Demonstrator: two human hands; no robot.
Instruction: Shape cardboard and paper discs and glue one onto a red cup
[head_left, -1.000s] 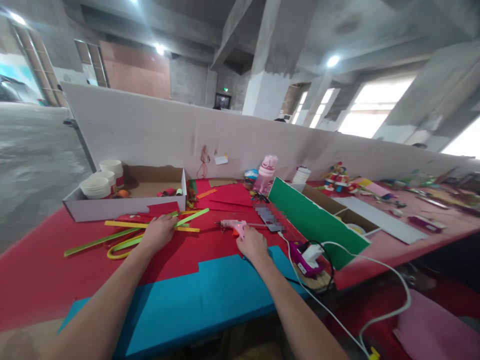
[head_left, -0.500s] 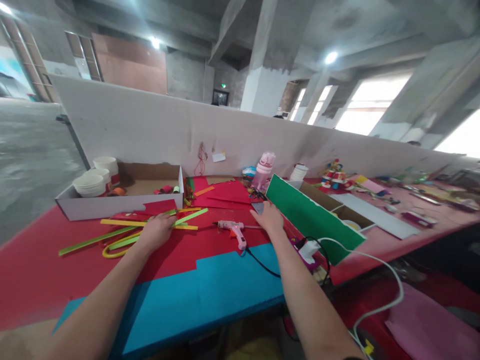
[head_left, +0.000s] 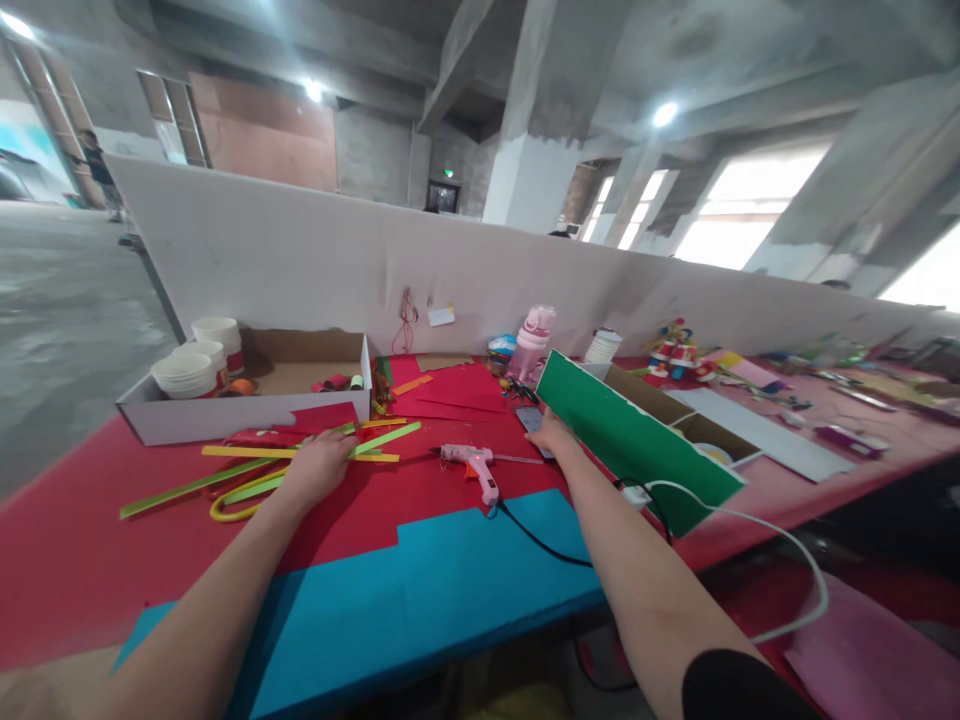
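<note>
My left hand (head_left: pixel 319 468) lies palm down over a loose pile of yellow and green paper strips (head_left: pixel 244 453), its fingers stretched forward. A bent yellow loop (head_left: pixel 225 510) sticks out beside the wrist. Against the green board (head_left: pixel 637 440) of a box, my right hand (head_left: pixel 553 436) reaches forward with thumb and fingers apart. Its thumb is at the edge of a flat grey object, phone-like in shape (head_left: pixel 529 418); some fingertips are hard to make out. Between my hands a pink hot glue gun (head_left: pixel 474 466) rests on red paper, a glue stick at its rear.
Blue sheets (head_left: pixel 480 555) cover the table's front edge. A white box (head_left: pixel 240 425) with paper cups (head_left: pixel 184 372) stands at left. Behind are a pink bottle (head_left: pixel 531 345) and red paper (head_left: pixel 457 385). A white cable (head_left: pixel 795 545) loops down at right. A partition (head_left: pixel 315 250) closes the back.
My right hand has drawn slightly back and right, uncovering more of the grey object. My left hand stays on the strips. The view has shifted slightly.
</note>
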